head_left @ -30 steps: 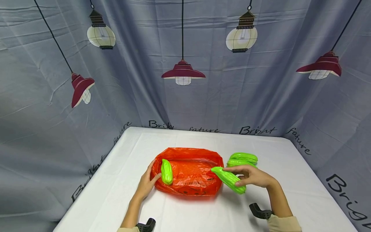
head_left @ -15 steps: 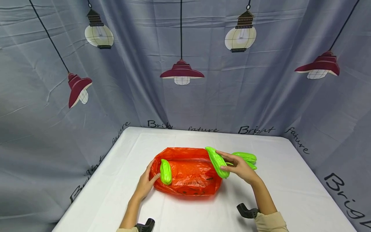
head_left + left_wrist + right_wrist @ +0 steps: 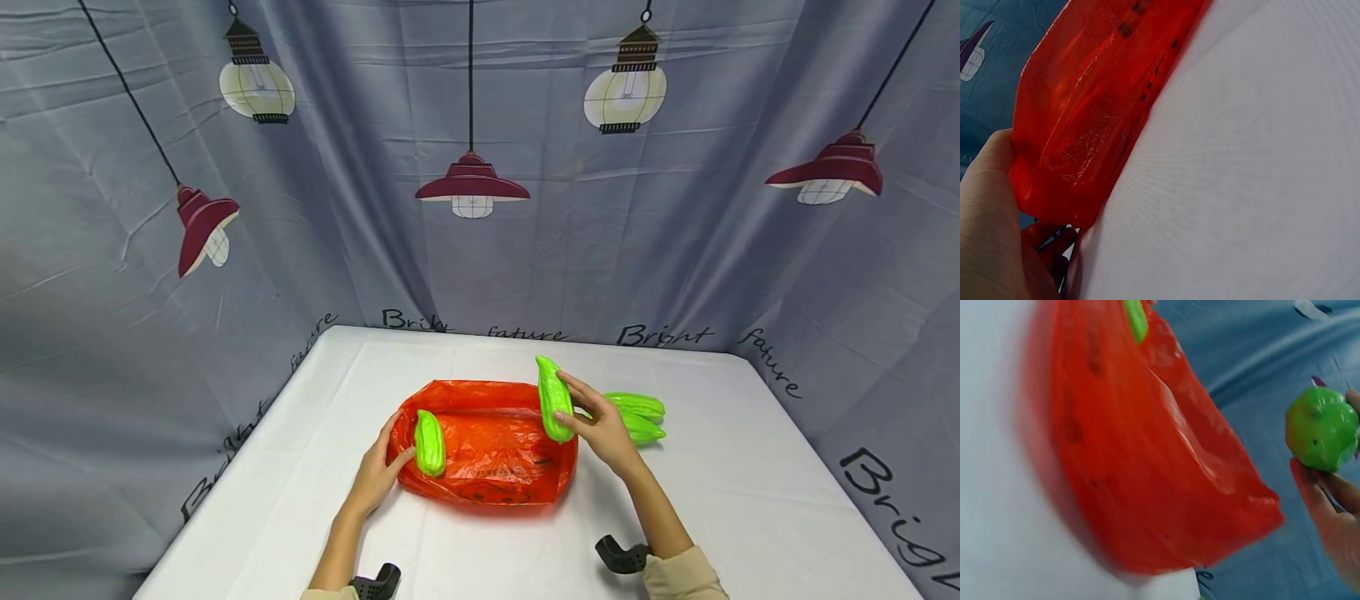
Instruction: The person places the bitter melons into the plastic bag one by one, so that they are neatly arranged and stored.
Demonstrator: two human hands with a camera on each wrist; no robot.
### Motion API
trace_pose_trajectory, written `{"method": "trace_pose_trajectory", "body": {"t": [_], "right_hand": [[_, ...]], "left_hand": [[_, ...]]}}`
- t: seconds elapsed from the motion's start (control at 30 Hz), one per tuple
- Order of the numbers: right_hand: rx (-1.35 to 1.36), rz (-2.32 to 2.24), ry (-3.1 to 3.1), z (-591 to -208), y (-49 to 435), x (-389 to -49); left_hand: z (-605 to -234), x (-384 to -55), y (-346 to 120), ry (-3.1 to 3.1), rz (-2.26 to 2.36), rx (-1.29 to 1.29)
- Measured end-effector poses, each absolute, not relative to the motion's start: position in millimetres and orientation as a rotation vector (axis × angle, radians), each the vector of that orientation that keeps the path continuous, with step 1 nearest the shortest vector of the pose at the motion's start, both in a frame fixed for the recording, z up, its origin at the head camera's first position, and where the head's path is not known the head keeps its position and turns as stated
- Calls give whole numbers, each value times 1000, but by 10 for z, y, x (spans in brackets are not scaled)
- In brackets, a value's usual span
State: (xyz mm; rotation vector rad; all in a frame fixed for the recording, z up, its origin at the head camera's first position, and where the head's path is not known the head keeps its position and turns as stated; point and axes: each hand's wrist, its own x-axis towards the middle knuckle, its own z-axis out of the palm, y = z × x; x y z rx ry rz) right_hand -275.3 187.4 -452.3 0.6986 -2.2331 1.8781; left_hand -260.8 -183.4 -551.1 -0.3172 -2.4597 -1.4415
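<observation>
An opened red plastic bag (image 3: 491, 454) lies on the table with its mouth facing up. At its left side my left hand (image 3: 377, 475) holds the rim, thumb inside and fingers outside; the left wrist view shows the hand (image 3: 991, 225) at the bag's end (image 3: 1097, 106). One light green ridged bitter melon (image 3: 430, 444) rests inside the bag, near that thumb. My right hand (image 3: 606, 429) grips another bitter melon (image 3: 553, 400), upright above the bag's right rim. In the right wrist view that melon (image 3: 1321, 428) appears end-on, apart from the bag.
Right of the bag, bitter melons (image 3: 636, 406) lie close together on the white-covered table (image 3: 750, 500), partly hidden by my right hand. A grey-blue curtain (image 3: 525, 258) printed with lamps hangs around the table's back and sides.
My right hand has carried its bitter melon left and away from me, from beside the bag to above its right rim, turning it more upright. My left hand stays at the rim.
</observation>
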Motion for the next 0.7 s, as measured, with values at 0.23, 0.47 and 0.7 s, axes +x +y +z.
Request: {"method": "trace_pose_trajectory", "body": {"t": [0.23, 0.47, 0.7], "right_hand": [[643, 1928, -2126, -4535, 1621, -2710], [580, 1902, -2053, -4417, 1351, -2583], [576, 1873, -2073, -4469, 1084, -2542]], "left_hand": [[-5527, -2622, -1831, -2460, -1430, -311], [-5500, -2621, -1829, -2466, -1432, -316], [-5507, -2615, -1845, -2460, -1432, -332]]}}
